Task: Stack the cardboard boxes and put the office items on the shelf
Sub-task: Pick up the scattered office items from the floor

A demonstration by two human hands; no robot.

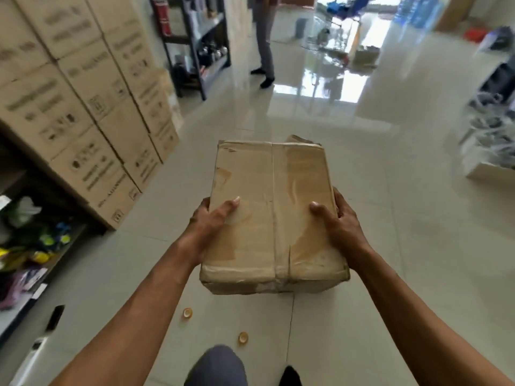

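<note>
The left hand [214,218] and right hand [335,218] gripped opposite sides of a tan, tape-sealed cardboard box [273,215], thumbs pressed on its top. The box hung between both hands above the pale tiled floor [404,246], with printed brown cartons [83,107] stacked left of the left hand.

Open tiled floor [320,135] ahead — stacked cartons [92,107] wall the left (a person [264,45] stands beyond).

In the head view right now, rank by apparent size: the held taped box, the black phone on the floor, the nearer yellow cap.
1. Taped box, though nearness inflates it.
2. Black phone.
3. Yellow cap.
</note>
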